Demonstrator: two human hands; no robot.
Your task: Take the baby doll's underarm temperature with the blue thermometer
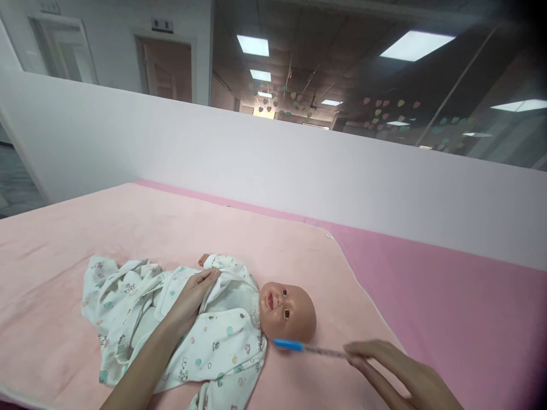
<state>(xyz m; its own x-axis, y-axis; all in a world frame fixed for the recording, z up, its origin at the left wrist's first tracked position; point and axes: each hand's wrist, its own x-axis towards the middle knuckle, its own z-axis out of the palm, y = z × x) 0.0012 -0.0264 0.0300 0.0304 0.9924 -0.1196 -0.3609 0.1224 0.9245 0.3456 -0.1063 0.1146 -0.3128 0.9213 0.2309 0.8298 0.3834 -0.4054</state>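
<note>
Doll (222,336): supine on pale pink blanket (128,228), head (288,312) toward the right of the view, face up, body in white printed sleepsuit (128,296) that spreads loosely to the left.

Left hand (192,296): laid flat on doll's chest, fingers extended toward the collar, forearm entering from bottom left. Grip released; nothing enclosed, only contact with the fabric.

Right hand (401,370): entering from bottom right, low over the blanket edge. Grip pinched on the near end of thin rod (318,349); thumb and fingertips closed around it.

Thin rod: clear shaft, blue tip (288,344). Held nearly level, pointing left from the grip. Blue tip just below doll's head, at the side of the neck beside the collar; contact with the doll cannot be told. Whole doll left of the right grip; head near, torso farther.

Blanket spread over darker pink table (448,296); white partition (256,154) behind; glass wall above it with reflected ceiling lights.
</note>
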